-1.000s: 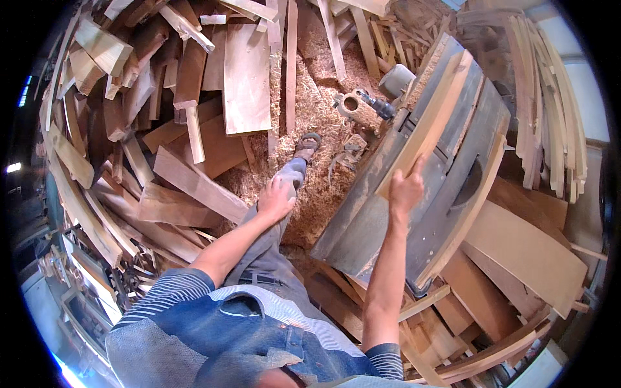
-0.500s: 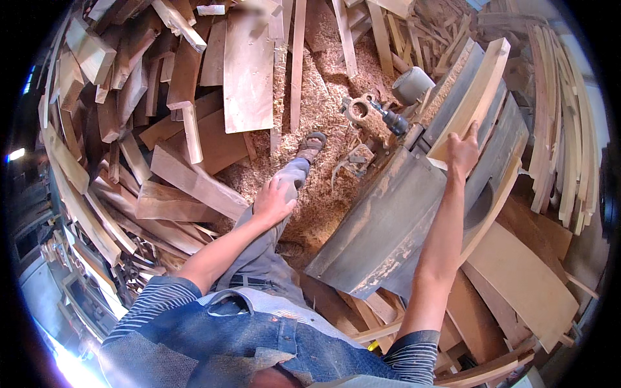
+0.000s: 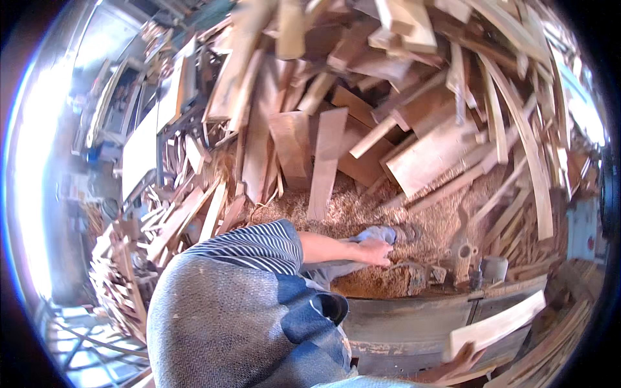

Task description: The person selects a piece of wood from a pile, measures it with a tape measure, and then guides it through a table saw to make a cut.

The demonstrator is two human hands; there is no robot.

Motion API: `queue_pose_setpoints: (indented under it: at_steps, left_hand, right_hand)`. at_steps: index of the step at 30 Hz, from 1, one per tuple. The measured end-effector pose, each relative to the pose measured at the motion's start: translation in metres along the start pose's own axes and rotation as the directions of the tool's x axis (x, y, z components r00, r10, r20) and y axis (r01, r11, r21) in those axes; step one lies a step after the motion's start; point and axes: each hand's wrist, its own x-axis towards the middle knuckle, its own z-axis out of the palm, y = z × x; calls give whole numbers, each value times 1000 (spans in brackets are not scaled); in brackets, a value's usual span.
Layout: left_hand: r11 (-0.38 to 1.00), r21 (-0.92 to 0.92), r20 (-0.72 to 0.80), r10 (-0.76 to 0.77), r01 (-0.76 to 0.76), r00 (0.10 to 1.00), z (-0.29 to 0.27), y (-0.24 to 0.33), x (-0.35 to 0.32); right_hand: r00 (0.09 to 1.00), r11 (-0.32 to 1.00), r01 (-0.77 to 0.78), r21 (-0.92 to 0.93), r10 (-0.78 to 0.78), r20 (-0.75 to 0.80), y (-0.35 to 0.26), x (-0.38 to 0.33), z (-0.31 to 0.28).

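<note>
My right hand [image 3: 460,363] is at the near end of a pale wooden plank [image 3: 501,324], blurred, its fingers bent against the wood. The plank lies slanted over the long grey metal bed of a woodworking machine [image 3: 401,321]. Beyond the bed, my left hand [image 3: 375,252] is at my bent leg [image 3: 378,234], its fingers curled in and nothing seen in them. My right forearm is mostly cut off by the lower edge.
Wood shavings [image 3: 362,210] cover the floor beside the machine. Heaped boards and offcuts [image 3: 326,161] stand beyond them. A grey cylinder [image 3: 495,268] sits by the machine's far side. Thin strips [image 3: 556,346] lie at the lower right. Bright light [image 3: 32,194] comes from the left.
The view has swung to the left, so the machine now sits at the lower right. The left hand's fingers look more curled. My right hand is still at the plank's end.
</note>
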Motion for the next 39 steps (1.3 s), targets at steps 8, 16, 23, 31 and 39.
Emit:
queue_pose_setpoints:
  at_steps: [8,16,23,31,39]
  left_hand:
    - [532,-838,4,233,-124,972,-4,37,-135]
    - [-316,-930,138,174,188,975,-124,35,-271]
    - [-687,-706,-372,155,-171,915,-198,-76,-346]
    - [-271,-554,-745,-260,-787,614,-367,-221,-467]
    - [449,-832,-522,-833,-327,183,-455,-403,-601]
  right_hand:
    - [933,995,62,72,-83,350,-55,-342,1]
    - [585,982,-51,181,-118,803,-115,-501,91]
    - [306,954,-229,195,-119,944,-147,-570,195]
    - [-52,934,-354,39,-61,997,-153,-690,413]
    - [212,883,253,-395,348,913,-102,-682,474]
